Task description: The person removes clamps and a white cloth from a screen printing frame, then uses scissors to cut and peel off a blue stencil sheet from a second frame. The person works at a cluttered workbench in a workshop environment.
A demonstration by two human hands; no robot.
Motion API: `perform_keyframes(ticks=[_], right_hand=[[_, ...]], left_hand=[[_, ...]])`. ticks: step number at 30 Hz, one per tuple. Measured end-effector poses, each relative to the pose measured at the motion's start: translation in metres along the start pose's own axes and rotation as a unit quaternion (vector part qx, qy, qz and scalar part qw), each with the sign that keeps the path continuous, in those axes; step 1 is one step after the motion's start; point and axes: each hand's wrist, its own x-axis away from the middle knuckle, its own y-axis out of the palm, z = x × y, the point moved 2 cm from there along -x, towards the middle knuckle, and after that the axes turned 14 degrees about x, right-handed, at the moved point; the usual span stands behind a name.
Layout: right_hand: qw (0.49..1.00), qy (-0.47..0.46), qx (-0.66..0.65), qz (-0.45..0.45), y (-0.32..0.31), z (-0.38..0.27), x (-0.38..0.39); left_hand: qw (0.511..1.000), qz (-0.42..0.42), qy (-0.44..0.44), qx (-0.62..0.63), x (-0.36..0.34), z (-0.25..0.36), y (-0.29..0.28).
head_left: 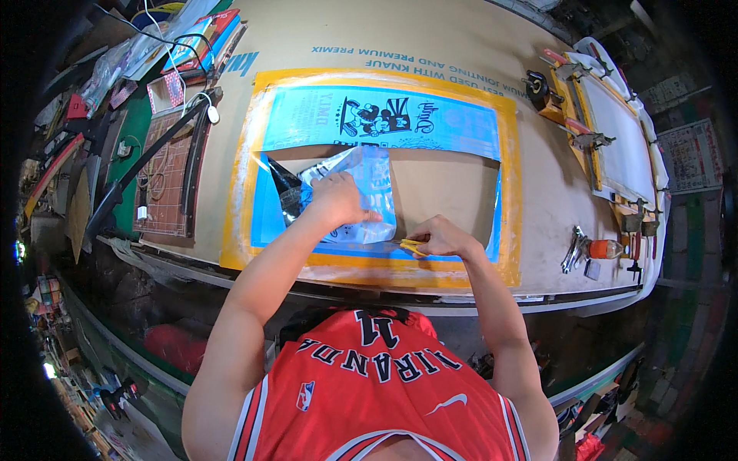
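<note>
A blue printed plastic sheet lies within a yellow border on a brown board, its lower middle cut open. My left hand, fingers curled and thumb out to the right, grips a folded-back clear and blue plastic flap and holds it down. A dark, shiny part of the flap shows left of that hand. In my right hand are yellow-handled scissors, pointing left at the flap's lower edge; their blades are hard to make out. Brown board shows through the opening.
Left of the border lies a long-armed paper trimmer, with cables and folders behind it. To the right stands a clamped yellow frame. Near the front right edge are metal wrenches and an orange bottle.
</note>
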Motion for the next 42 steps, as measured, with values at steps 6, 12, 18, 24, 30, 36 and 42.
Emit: perform_keyframes(ticks=[6,12,18,24,30,36,42], right_hand=[[0.999,0.046,0.015,-0.020,0.001,-0.003,0.001],[0.999,0.047,0.000,0.004,0.008,0.004,0.000],[0.998,0.052,-0.024,0.001,0.006,0.000,-0.001],[0.999,0.038,0.029,-0.020,0.024,-0.026,-0.039],[0.999,-0.015,0.032,0.029,0.047,-0.051,-0.068],[1.000,0.004,0.007,0.025,0.062,-0.099,-0.097],[1.000,-0.027,0.008,0.005,0.069,-0.119,-0.114]], left_hand=[[0.942,0.112,0.299,-0.104,0.033,-0.007,0.033],[0.926,-0.030,0.373,-0.056,-0.011,0.001,0.055],[0.920,-0.074,0.381,0.056,-0.036,0.014,0.053],[0.886,-0.067,0.428,0.168,-0.057,0.005,0.062],[0.865,-0.038,0.372,0.335,-0.058,-0.009,0.056],[0.842,0.006,0.382,0.381,-0.059,-0.010,0.047],[0.830,0.030,0.403,0.383,-0.056,0.005,0.039]])
